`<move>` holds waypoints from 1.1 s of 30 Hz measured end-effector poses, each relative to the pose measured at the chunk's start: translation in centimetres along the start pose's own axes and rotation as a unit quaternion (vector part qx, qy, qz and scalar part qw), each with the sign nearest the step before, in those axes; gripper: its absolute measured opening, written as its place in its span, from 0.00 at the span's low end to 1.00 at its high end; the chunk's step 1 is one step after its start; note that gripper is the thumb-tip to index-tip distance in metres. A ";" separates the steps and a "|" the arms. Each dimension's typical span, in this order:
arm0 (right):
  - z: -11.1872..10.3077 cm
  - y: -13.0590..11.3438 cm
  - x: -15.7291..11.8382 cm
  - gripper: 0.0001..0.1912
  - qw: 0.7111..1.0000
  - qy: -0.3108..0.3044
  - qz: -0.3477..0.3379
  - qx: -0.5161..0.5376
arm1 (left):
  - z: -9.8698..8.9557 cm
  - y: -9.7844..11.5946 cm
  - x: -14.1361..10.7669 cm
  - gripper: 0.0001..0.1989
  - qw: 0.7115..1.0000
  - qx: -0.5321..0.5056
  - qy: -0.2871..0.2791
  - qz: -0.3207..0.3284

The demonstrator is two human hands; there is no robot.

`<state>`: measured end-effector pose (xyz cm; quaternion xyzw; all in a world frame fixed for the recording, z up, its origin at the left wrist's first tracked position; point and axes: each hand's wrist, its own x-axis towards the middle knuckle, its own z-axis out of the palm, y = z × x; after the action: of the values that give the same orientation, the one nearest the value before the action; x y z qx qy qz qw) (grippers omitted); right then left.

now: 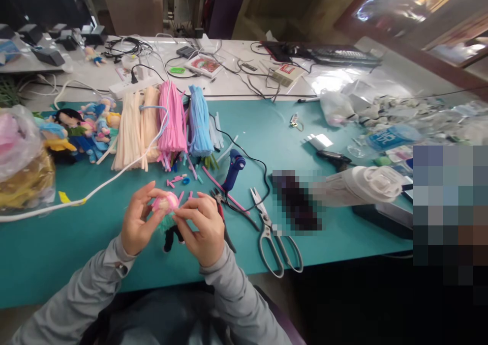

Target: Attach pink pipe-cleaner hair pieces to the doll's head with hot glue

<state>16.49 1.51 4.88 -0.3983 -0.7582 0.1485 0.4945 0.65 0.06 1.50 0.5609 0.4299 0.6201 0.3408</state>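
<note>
A small pipe-cleaner doll (pixel 166 201) with a pink head, a green body and black legs hangs over the mat in front of me. My left hand (pixel 138 223) is closed, pinching the doll's head between thumb and fingers. My right hand (pixel 204 229) is also closed in a pinch at the right side of the head; whatever its fingertips grip is too small to make out. Behind the hands lie short pink pipe-cleaner pieces (pixel 176 179) and a blue ring (pixel 185 180). Red-handled pliers (pixel 220 207) lie partly hidden behind my right hand.
A blue glue gun (pixel 233 169) with a black cord stands beyond the pliers. Large scissors (pixel 271 230) lie to the right. Bundles of cream (pixel 131 131), pink (pixel 172 118) and blue pipe cleaners (pixel 200 123) stand behind. A white cable (pixel 114 179) crosses the left side near finished dolls (pixel 89 126).
</note>
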 end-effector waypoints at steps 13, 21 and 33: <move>0.2 0.3 0.0 0.06 0.995 -0.006 -0.074 -0.069 | 0.3 0.3 0.0 0.27 1.000 -0.007 -0.006 0.003; 0.1 0.6 -0.1 0.08 0.994 -0.017 -0.080 -0.074 | 0.2 0.2 -0.1 0.26 1.000 -0.004 -0.001 -0.016; 0.2 0.7 0.0 0.10 0.993 -0.029 -0.081 -0.081 | 0.3 0.3 -0.1 0.26 1.000 -0.019 0.000 -0.021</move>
<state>16.62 1.96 4.32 -0.3699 -0.8114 0.0575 0.4489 0.94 -0.09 1.70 0.5449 0.4295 0.6213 0.3643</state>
